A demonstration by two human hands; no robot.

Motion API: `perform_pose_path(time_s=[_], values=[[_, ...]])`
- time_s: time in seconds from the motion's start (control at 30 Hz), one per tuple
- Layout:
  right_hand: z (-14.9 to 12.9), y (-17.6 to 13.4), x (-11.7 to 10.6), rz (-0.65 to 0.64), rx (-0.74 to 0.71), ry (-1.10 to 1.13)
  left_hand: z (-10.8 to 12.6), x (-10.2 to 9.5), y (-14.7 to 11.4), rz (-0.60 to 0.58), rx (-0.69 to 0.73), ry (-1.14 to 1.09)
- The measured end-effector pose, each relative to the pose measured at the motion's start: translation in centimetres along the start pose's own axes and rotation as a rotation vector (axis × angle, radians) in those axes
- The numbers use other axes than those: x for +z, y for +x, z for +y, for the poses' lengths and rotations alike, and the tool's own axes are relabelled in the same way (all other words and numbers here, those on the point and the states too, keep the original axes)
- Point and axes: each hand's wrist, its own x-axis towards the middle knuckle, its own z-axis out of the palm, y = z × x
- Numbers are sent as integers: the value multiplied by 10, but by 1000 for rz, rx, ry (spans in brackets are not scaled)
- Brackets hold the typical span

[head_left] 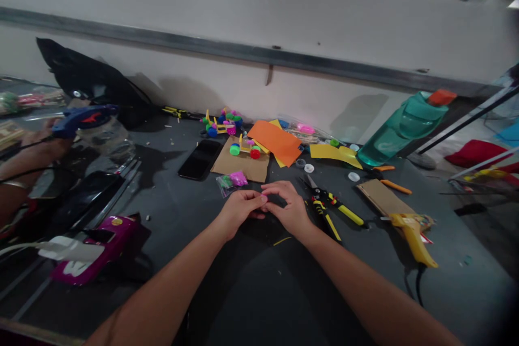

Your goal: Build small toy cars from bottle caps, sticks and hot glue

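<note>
My left hand (pixel 242 211) and my right hand (pixel 288 206) meet above the dark tabletop, fingertips pinched together. A speck of pink shows where the fingers touch; it is too small to name. Just beyond them lies a small clear packet (pixel 227 184) with a bright pink piece (pixel 238 178). Behind it, a little model with green and red wheels (pixel 255 152) rests on a piece of cardboard (pixel 227 162). To the right of my right hand lie yellow-and-black pliers (pixel 343 210) with their handles spread. A thin yellow strip (pixel 283 241) is on the table nearer me.
A black phone (pixel 200 159) and orange paper (pixel 277 140) lie farther back. On the right are a yellow glue gun (pixel 416 238) and a teal bottle (pixel 401 128). A purple power strip (pixel 97 254) with a white plug sits left, near another person's arm (pixel 28 170).
</note>
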Motion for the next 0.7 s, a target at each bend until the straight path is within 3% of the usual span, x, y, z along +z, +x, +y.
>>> perform_pose_path(time_s=[0.47,0.7], values=[[3,1,0,-14,-37,-12,-1,1,0,47,24,5],[2,1,-2,-26,-7,10,-3,-2,0,16,32,-40]])
